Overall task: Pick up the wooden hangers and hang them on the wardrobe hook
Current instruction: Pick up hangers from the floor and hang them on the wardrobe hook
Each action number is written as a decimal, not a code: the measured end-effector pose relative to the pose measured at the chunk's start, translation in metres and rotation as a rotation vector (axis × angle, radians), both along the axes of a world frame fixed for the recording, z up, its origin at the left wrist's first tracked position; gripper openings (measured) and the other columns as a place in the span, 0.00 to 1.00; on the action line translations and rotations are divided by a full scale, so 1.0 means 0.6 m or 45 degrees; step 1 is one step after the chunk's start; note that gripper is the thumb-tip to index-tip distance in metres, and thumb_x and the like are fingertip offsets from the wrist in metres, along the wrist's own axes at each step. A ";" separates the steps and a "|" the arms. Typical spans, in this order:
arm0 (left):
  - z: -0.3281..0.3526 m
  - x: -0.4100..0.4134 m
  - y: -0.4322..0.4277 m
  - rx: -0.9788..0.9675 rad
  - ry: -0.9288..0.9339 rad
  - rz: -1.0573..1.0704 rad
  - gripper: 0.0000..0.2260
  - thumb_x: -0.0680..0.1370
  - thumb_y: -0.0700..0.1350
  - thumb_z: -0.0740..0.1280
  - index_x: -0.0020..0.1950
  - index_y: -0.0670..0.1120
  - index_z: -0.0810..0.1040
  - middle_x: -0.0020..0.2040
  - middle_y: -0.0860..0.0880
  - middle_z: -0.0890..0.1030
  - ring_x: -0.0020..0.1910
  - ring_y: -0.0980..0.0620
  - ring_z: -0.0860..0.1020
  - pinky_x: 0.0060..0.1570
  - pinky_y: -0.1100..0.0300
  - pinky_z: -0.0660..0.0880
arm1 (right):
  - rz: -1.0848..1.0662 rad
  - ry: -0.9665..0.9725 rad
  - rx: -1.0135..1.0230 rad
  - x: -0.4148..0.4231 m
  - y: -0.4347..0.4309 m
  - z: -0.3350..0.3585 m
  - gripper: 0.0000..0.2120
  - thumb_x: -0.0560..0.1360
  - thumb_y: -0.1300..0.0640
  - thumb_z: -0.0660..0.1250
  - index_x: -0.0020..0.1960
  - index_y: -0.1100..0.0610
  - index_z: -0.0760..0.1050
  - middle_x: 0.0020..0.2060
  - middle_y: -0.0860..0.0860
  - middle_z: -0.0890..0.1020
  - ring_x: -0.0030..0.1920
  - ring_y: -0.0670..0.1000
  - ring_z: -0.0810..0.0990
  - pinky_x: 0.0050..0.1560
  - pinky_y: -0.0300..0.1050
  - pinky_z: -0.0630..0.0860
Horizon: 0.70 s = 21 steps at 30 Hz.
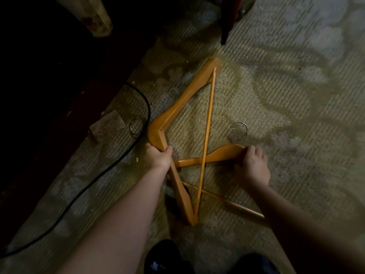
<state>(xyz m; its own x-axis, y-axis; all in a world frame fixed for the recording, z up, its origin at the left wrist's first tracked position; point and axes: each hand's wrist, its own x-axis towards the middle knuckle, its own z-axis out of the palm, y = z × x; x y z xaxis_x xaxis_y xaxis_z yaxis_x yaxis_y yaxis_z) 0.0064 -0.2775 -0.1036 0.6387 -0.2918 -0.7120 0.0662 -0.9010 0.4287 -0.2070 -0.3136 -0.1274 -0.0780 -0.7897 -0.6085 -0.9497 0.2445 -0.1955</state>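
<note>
Two wooden hangers lie crossed on the patterned carpet. The larger-looking hanger (189, 95) points away from me, its metal hook (133, 125) at the left near a cable. My left hand (158, 157) is closed around its shoulder just below the neck bend. The second hanger (223, 154) lies under it, with its metal hook (241, 129) pointing up and away. My right hand (252, 167) grips that hanger at its neck. Its bar (227, 201) runs off under my right forearm. The wardrobe hook is not in view.
Dark furniture (49, 76) fills the left side, with a pale block (107, 126) at its base. A black cable (110, 167) snakes across the carpet beside the left hanger. A dark red leg or pole (227, 26) stands at the top. My dark shoes (164, 258) show at the bottom.
</note>
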 end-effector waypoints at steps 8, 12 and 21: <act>0.040 0.020 0.016 -0.286 0.235 0.388 0.25 0.76 0.38 0.66 0.71 0.47 0.63 0.41 0.47 0.80 0.34 0.54 0.81 0.31 0.62 0.79 | 0.006 -0.173 0.113 -0.021 0.022 0.043 0.22 0.71 0.49 0.69 0.60 0.54 0.65 0.55 0.58 0.79 0.54 0.63 0.79 0.50 0.55 0.74; 0.104 0.007 0.065 -0.322 0.376 0.446 0.24 0.73 0.38 0.70 0.67 0.47 0.69 0.47 0.45 0.82 0.35 0.54 0.83 0.31 0.65 0.80 | -0.155 -0.562 0.335 -0.041 0.055 0.094 0.19 0.68 0.54 0.74 0.57 0.52 0.73 0.47 0.53 0.82 0.47 0.57 0.82 0.50 0.57 0.80; 0.299 -0.005 0.148 -0.222 0.307 0.071 0.04 0.72 0.40 0.72 0.39 0.44 0.79 0.30 0.50 0.78 0.20 0.62 0.72 0.22 0.70 0.69 | -0.255 -0.629 0.310 -0.065 0.105 0.279 0.08 0.71 0.62 0.71 0.37 0.52 0.75 0.32 0.55 0.78 0.31 0.52 0.76 0.35 0.48 0.76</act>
<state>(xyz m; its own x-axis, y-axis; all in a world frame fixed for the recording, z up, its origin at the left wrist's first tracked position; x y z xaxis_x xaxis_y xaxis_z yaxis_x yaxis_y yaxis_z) 0.0032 -0.1885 0.0756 0.4760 -0.3922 -0.7871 0.2325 -0.8070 0.5428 -0.2460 -0.2505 0.0399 0.1278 -0.6214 -0.7730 -0.6906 0.5036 -0.5191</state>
